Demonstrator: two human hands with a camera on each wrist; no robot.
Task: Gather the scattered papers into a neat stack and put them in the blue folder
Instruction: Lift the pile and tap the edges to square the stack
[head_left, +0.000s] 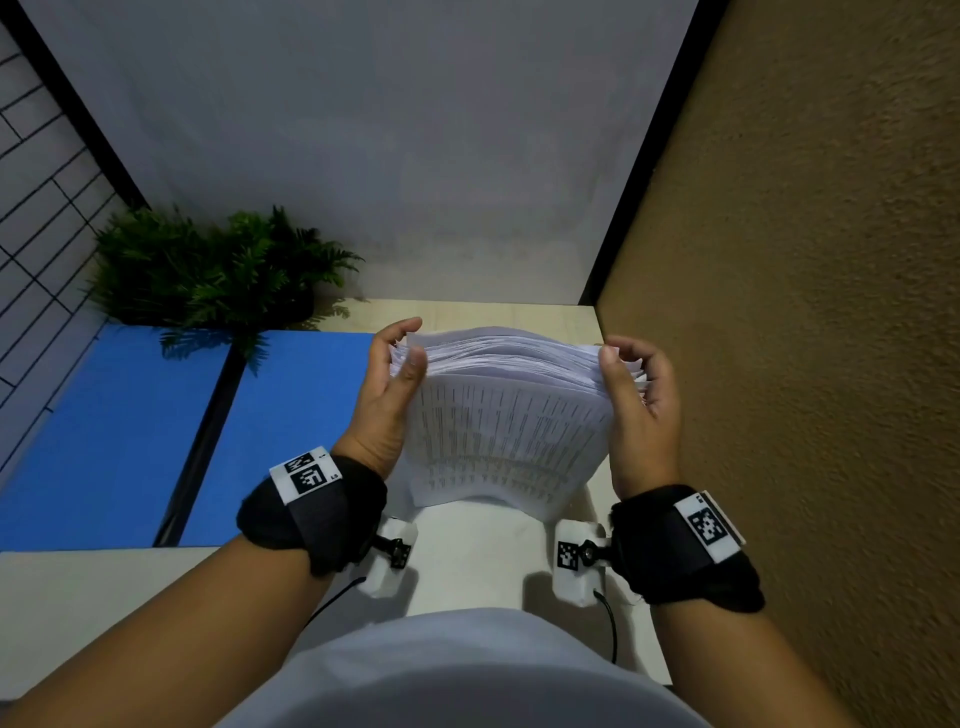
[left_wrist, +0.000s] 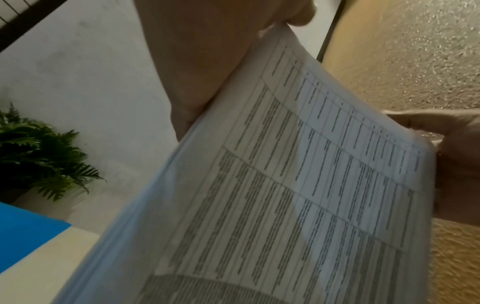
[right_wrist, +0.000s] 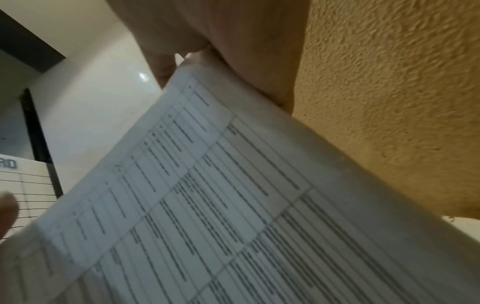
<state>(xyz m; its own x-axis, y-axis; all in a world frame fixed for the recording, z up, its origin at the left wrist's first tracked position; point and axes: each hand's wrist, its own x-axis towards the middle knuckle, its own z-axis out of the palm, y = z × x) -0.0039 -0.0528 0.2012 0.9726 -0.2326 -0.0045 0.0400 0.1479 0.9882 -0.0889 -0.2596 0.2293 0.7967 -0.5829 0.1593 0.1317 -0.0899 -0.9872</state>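
Tabletop (head_left: 467, 551) largely hidden beneath papers (head_left: 506, 415) both hands grip.

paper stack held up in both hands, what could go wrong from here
The thick white printed paper stack is gripped only at its side edges by the left hand and right hand, and its top edges look fanned, so sheets may slip out. The open blue folder lies off to the left, so loose sheets could shift while being carried across.
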